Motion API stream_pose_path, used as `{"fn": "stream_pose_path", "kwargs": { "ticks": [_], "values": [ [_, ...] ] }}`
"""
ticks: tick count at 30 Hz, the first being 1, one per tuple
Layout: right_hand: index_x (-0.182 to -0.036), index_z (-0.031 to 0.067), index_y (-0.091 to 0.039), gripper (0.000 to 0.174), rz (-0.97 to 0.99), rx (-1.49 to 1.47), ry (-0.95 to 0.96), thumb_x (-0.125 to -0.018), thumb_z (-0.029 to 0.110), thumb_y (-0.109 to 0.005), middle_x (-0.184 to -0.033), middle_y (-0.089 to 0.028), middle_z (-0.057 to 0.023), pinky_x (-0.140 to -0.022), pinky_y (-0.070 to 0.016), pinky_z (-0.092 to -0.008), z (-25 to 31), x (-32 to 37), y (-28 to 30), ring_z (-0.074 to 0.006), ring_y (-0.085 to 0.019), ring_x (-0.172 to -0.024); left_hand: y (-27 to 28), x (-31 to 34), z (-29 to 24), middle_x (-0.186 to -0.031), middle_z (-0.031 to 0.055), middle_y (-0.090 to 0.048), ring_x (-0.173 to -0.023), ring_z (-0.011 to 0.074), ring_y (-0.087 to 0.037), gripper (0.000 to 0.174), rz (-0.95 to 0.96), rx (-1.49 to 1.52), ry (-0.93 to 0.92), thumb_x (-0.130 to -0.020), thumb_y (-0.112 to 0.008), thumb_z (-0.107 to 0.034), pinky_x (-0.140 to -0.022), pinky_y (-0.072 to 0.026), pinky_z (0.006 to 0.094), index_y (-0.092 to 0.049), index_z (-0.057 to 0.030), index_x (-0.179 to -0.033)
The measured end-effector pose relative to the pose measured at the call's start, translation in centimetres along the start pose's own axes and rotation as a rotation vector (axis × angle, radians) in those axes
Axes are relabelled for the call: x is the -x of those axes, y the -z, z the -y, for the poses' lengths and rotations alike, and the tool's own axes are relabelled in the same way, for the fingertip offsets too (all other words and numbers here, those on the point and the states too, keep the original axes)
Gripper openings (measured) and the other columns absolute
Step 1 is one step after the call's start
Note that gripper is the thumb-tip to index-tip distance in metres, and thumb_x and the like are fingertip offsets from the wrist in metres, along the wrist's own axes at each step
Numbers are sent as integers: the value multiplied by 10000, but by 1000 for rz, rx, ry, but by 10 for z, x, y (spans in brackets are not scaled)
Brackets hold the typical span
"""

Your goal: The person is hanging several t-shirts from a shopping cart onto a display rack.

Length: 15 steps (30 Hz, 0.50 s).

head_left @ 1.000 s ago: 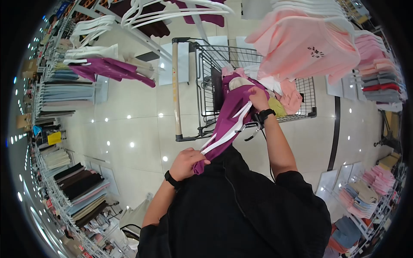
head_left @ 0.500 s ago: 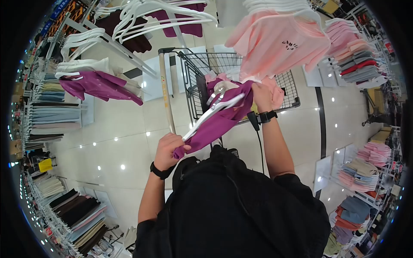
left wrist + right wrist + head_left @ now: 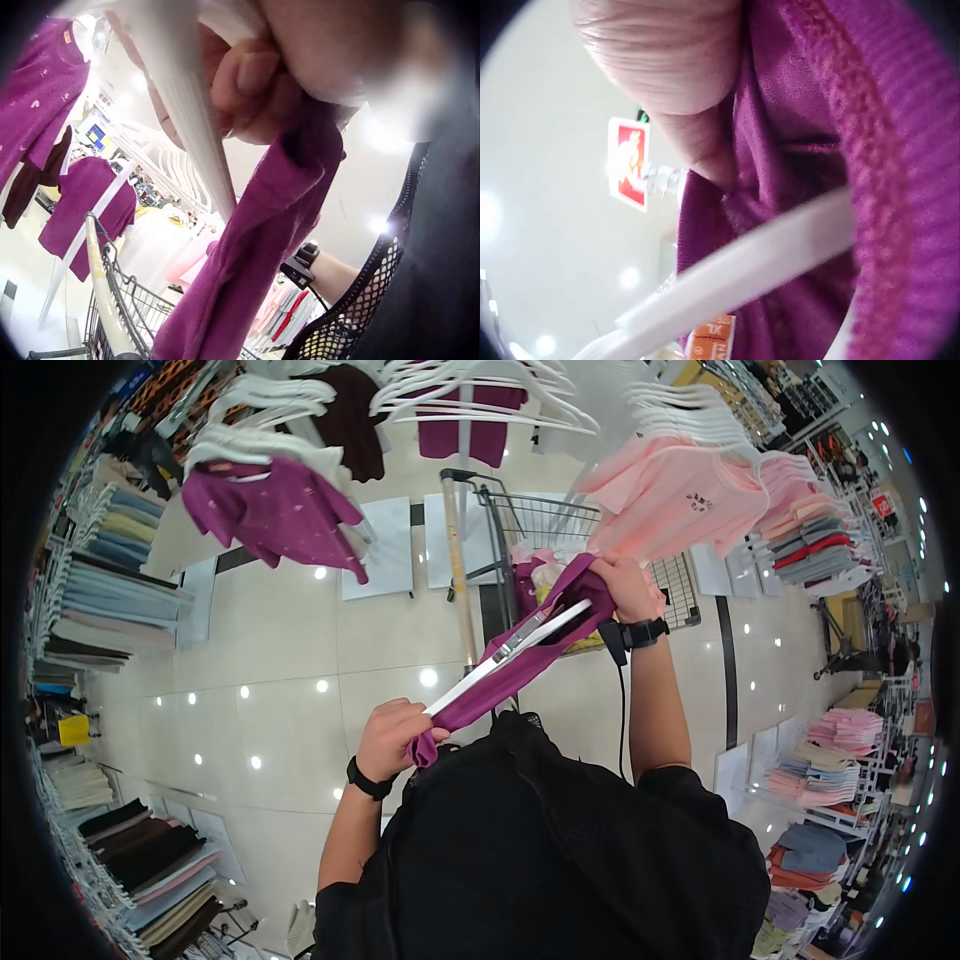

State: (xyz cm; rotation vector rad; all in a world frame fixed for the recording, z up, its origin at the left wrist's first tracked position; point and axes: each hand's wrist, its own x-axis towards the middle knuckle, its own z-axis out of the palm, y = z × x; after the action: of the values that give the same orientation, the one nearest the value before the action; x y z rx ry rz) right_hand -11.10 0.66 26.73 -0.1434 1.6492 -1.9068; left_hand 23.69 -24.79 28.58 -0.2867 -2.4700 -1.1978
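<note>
A purple knit top is stretched between my two hands in front of my body. My left hand grips one end of a white hanger together with a bunched part of the top; in the left wrist view its fingers curl in around both. My right hand pinches the top near its neck opening, over the cart. Close up in the right wrist view, the hanger bar passes into the neck opening past the ribbed collar. An orange size tag shows beside the bar.
A wire shopping cart with clothes in it stands ahead. Pink shirts hang over its right side. Bare white hangers hang above the cart, and another purple top hangs at left. Clothes racks line both sides.
The hanger has turned, and its hook has swung in along the top. My hands are farther apart than a second ago. The head view has shifted against the racks.
</note>
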Motion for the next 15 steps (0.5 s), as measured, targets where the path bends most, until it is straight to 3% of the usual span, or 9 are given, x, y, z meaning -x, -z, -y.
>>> {"fn": "stream_pose_path", "kwargs": {
  "ticks": [2, 3, 6, 8, 10, 11, 13, 14, 15],
  "values": [
    [-914, -44, -709, 179, 7, 823, 171, -902, 132, -679, -899, -728, -75, -641, -504, -330, 12, 23, -43, -177, -651, -686, 13, 30, 9, -607, 78, -445, -530, 266, -439, 402, -49, -21, 56, -825, -822, -251, -504, -342, 397, -508, -57, -667],
    [-883, -31, -709, 151, 54, 886, 570, -875, 111, -658, -810, -698, -111, -627, -469, -367, 0, 30, -64, -226, -639, -670, 21, 44, 13, -607, 78, -445, -530, 266, -439, 402, -64, -24, 60, -825, -822, -251, -504, -342, 397, -508, -57, -667],
    [-914, -10, -714, 172, 322, 828, 642, -880, 139, -633, -743, -658, -154, -656, -479, -398, -10, 67, -148, -293, -638, -688, 51, 78, 21, -606, 82, -446, -532, 268, -447, 404, -159, 52, 99, -821, -826, -221, -505, -342, 397, -496, -50, -662],
    [-951, 17, -715, 217, 254, 1000, 484, -897, 200, -612, -752, -658, -185, -647, -486, -413, -16, 95, -192, -341, -633, -681, 78, 95, 24, -607, 90, -431, -528, 278, -449, 396, -170, -36, 96, -812, -827, -190, -506, -345, 406, -494, -42, -658],
    [-975, 14, -722, 218, 216, 1064, 441, -901, 197, -629, -730, -663, -154, -640, -486, -380, -14, 103, -224, -279, -636, -653, 106, 109, 24, -593, 61, -471, -560, 267, -477, 366, -215, -113, 96, -811, -829, -187, -577, -392, 393, -524, -45, -664],
    [-975, 14, -722, 218, 231, 1063, 449, -901, 197, -629, -730, -663, -154, -640, -486, -380, -12, 105, -237, -279, -636, -653, 120, 111, 22, -608, 50, -508, -584, 249, -502, 335, -383, -231, 67, -813, -826, -164, -641, -417, 383, -548, -44, -670],
    [-973, -2, -724, 210, 99, 726, 409, -917, 181, -637, -708, -658, -77, -633, -470, -321, -5, 103, -258, -163, -621, -659, 144, 134, 22, -624, 39, -546, -609, 231, -527, 304, -558, -365, 42, -815, -822, -140, -706, -441, 373, -571, -42, -675],
    [-1001, -17, -722, 213, 194, 615, 461, -965, 165, -618, -719, -629, 12, -631, -443, -258, -6, 90, -255, -74, -574, -684, 158, 157, 27, -722, 56, -612, -691, 233, -568, 235, -610, -484, 152, -832, -810, -117, -767, -448, 365, -615, -38, -726],
    [-1054, -19, -723, 252, 207, 402, 449, -1007, 192, -594, -736, -626, 30, -636, -440, -244, -1, 90, -265, -65, -565, -686, 171, 178, 33, -820, 74, -677, -772, 235, -609, 167, -663, -603, 262, -849, -797, -93, -829, -456, 357, -658, -34, -777]
  ]
}}
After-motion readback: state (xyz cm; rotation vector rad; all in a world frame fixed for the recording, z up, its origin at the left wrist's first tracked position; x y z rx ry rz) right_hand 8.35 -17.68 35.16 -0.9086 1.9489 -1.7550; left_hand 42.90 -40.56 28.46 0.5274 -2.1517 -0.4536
